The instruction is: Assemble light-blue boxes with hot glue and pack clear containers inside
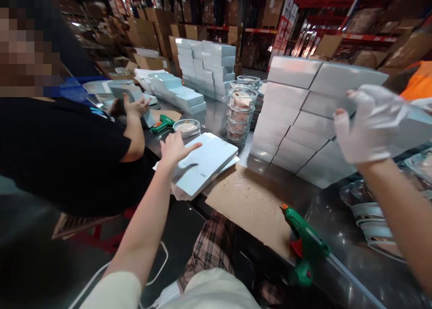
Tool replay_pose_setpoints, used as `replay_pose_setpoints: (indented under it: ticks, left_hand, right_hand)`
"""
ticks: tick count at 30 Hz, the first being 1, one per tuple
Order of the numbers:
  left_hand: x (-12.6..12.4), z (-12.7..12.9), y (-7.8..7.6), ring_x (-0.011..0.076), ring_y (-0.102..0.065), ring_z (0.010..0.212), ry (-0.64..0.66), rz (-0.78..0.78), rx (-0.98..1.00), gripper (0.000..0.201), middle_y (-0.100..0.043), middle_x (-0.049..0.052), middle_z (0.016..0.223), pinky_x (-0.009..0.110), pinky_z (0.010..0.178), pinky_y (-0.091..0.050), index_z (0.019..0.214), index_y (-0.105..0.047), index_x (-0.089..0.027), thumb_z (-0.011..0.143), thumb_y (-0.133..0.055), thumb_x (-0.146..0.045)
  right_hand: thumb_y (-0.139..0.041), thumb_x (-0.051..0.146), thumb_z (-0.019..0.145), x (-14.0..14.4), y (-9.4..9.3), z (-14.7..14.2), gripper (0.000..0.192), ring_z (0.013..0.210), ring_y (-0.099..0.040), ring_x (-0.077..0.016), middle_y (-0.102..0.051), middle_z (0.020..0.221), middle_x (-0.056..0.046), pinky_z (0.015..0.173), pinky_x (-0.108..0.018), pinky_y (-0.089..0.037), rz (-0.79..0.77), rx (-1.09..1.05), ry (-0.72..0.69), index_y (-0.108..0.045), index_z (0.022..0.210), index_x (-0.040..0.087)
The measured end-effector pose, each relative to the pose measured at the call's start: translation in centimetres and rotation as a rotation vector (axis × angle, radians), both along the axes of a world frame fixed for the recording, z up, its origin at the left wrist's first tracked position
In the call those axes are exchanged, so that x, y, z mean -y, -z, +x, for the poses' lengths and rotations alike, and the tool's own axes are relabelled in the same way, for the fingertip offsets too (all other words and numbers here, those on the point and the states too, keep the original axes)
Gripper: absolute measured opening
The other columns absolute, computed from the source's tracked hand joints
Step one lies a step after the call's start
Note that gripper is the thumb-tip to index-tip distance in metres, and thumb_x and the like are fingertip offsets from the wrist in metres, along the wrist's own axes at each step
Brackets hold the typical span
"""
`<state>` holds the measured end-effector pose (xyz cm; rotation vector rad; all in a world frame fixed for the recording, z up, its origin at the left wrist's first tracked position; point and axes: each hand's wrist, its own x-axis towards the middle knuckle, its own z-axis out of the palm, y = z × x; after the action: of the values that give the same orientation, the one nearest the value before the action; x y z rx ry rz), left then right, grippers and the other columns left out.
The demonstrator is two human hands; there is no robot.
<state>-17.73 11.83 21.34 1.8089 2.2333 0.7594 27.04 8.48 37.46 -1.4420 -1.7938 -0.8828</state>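
Note:
My left hand (175,148), bare, rests with fingers spread on the top of a pile of flat pale-blue carton blanks (205,165) at the near edge of the steel table (324,210). My right hand (367,124) wears a white glove and presses against the side of a tall stack of assembled pale-blue boxes (303,115), fingers apart around the end of one box. A green hot-glue gun (303,244) lies on the table in front of me, beside a brown cardboard sheet (249,205).
A stack of clear lidded bowls (241,113) stands behind the blanks, with more bowls (367,214) at right. A co-worker in black (67,151) at left handles a box, near a second glue gun (162,123). More box stacks (205,66) stand behind.

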Motion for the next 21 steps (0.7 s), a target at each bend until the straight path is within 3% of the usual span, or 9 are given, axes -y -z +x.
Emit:
replay_pose_setpoints:
  ticks: [3, 6, 8, 9, 10, 12, 15, 18, 21]
  left_hand:
    - [-2.4, -0.8, 0.8, 0.0506, -0.051, 0.14, 0.01, -0.249, -0.009, 0.078, -0.061, 0.03, 0.148, 0.064, 0.114, -0.035, 0.139, -0.058, -0.007, 0.083, -0.079, -0.058]
    - [-2.6, -0.9, 1.0, 0.0486, -0.058, 0.133, 0.029, -0.278, -0.009, 0.062, -0.066, 0.027, 0.142, 0.061, 0.113, -0.038, 0.129, -0.065, -0.008, 0.083, -0.082, -0.046]
    - [-1.3, -0.8, 0.1, 0.0494, -0.054, 0.137, -0.003, -0.245, -0.05, 0.063, -0.061, 0.029, 0.147, 0.065, 0.117, -0.032, 0.133, -0.062, -0.007, 0.084, -0.081, -0.041]
    - [-0.3, -0.5, -0.7, 0.0492, -0.053, 0.139, -0.022, -0.194, -0.077, 0.065, -0.059, 0.029, 0.149, 0.067, 0.117, -0.031, 0.137, -0.058, -0.006, 0.086, -0.08, -0.041]
    - [1.0, 0.1, -1.5, 0.0481, -0.054, 0.138, -0.032, -0.125, -0.102, 0.067, -0.058, 0.029, 0.149, 0.066, 0.116, -0.034, 0.14, -0.054, -0.005, 0.089, -0.078, -0.041]
    - [4.3, 2.3, -3.1, 0.042, -0.062, 0.129, -0.001, 0.101, -0.131, 0.068, -0.063, 0.023, 0.142, 0.055, 0.107, -0.047, 0.144, -0.049, -0.007, 0.093, -0.074, -0.044]
    - [9.6, 7.7, -3.3, 0.0283, -0.073, 0.109, 0.318, 0.309, -0.141, 0.051, -0.073, 0.007, 0.123, 0.032, 0.086, -0.054, 0.136, -0.058, -0.023, 0.093, -0.078, -0.04]
    - [13.8, 12.5, 0.0, 0.0208, -0.075, 0.094, 0.725, 0.324, -0.058, 0.028, -0.076, 0.002, 0.107, 0.025, 0.074, -0.052, 0.125, -0.066, -0.028, 0.099, -0.072, -0.036]
    - [16.2, 14.3, 4.7, 0.018, -0.075, 0.084, 0.919, 0.234, 0.142, 0.03, -0.076, 0.002, 0.099, 0.024, 0.07, -0.052, 0.122, -0.067, -0.025, 0.099, -0.071, -0.044]
  right_hand:
    - [-0.058, 0.035, 0.1, 7.1, 10.0, -1.6, 0.037, 0.129, -0.064, -0.0348, -0.069, 0.135, -0.022, 0.108, -0.05, -0.046, -0.14, 0.09, -0.197, -0.072, 0.124, 0.01]
    - [-0.058, 0.032, 0.101, 13.6, 20.3, -1.9, 0.03, 0.124, -0.065, -0.0365, -0.069, 0.133, -0.019, 0.103, -0.054, -0.049, -0.299, 0.042, -0.282, -0.068, 0.125, 0.017]
    - [-0.055, 0.036, 0.103, 16.7, 24.9, -1.7, 0.03, 0.114, -0.068, -0.0338, -0.069, 0.129, -0.018, 0.095, -0.052, -0.053, -0.337, -0.113, -0.263, -0.065, 0.126, 0.018]
    - [-0.055, 0.036, 0.104, 17.9, 26.2, -1.7, 0.031, 0.113, -0.068, -0.0327, -0.069, 0.128, -0.017, 0.095, -0.051, -0.053, -0.339, -0.194, -0.251, -0.063, 0.128, 0.018]
    - [-0.055, 0.035, 0.104, 18.7, 26.7, -1.8, 0.032, 0.113, -0.068, -0.0318, -0.07, 0.128, -0.016, 0.096, -0.051, -0.053, -0.329, -0.263, -0.248, -0.062, 0.132, 0.019]
    - [-0.059, 0.025, 0.103, 19.7, 25.6, -2.3, 0.041, 0.123, -0.066, -0.0312, -0.067, 0.134, -0.016, 0.104, -0.05, -0.052, -0.287, -0.346, -0.274, -0.058, 0.144, 0.02]
    - [-0.063, 0.013, 0.098, 19.4, 21.3, -3.5, 0.061, 0.137, -0.058, -0.0301, -0.059, 0.149, -0.016, 0.111, -0.046, -0.05, -0.164, -0.375, -0.313, -0.05, 0.157, 0.024]
    - [-0.063, 0.014, 0.099, 18.3, 18.7, -3.9, 0.048, 0.126, -0.065, -0.0279, -0.067, 0.137, -0.014, 0.106, -0.043, -0.053, -0.076, -0.394, -0.266, -0.06, 0.145, 0.022]
    - [-0.06, 0.02, 0.102, 18.1, 19.3, -3.4, 0.018, 0.1, -0.07, -0.0231, -0.074, 0.108, -0.01, 0.092, -0.038, -0.056, -0.184, -0.428, -0.231, -0.069, 0.118, 0.019]
